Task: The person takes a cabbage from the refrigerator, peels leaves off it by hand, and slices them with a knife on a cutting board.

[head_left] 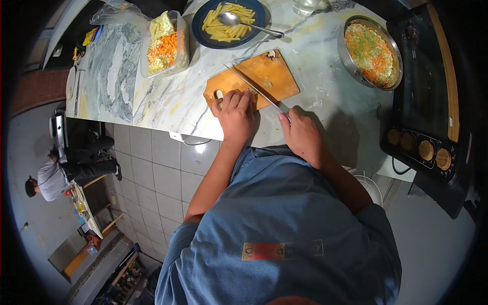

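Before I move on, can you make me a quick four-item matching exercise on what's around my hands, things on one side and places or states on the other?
Column one
1. Long metal-bladed knife
2. Round dark-blue plate
3. Round metal bowl
4. Clear rectangular plastic tub

Column two
A. Nearest the black, glass-doored oven
B. Left of the plate, holding orange shreds
C. Gripped in the right hand
D. Under pale yellow sticks and a metal spoon

Pairs: 1-C, 2-D, 3-A, 4-B
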The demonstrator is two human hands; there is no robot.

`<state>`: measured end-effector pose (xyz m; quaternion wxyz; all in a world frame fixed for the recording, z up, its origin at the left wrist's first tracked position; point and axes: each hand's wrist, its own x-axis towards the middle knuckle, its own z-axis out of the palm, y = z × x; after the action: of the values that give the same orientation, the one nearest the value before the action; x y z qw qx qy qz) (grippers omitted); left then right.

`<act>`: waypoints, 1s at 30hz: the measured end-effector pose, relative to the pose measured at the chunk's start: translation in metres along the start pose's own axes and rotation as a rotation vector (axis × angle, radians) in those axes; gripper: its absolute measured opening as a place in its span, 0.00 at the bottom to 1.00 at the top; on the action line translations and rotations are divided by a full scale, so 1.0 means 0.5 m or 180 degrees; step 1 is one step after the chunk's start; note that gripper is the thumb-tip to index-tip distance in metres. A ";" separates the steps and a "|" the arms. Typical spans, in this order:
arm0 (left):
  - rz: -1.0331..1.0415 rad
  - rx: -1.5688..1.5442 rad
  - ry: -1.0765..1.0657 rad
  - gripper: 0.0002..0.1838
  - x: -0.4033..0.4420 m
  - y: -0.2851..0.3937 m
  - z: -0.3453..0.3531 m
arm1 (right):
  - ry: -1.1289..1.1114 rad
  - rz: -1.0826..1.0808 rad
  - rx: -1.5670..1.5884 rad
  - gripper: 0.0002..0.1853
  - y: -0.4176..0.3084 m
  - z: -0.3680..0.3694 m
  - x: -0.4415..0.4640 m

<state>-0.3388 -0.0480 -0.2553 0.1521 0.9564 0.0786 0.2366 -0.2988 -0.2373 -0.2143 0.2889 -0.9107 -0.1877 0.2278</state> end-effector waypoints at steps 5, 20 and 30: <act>-0.0071 -0.0053 -0.0060 0.07 0.007 0.000 0.001 | 0.0167 -0.0034 0.0097 0.20 -0.003 0.003 0.001; 0.0019 -0.0073 -0.0071 0.10 0.010 0.004 -0.009 | 0.0094 -0.0075 -0.0131 0.21 -0.004 0.006 -0.007; -0.0053 -0.0150 -0.0028 0.10 0.005 0.004 -0.004 | 0.0107 -0.0123 -0.0320 0.20 -0.007 0.007 -0.007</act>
<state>-0.3375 -0.0488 -0.2521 0.1769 0.9529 0.0803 0.2329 -0.3045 -0.2349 -0.2138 0.2503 -0.9240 -0.2116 0.1972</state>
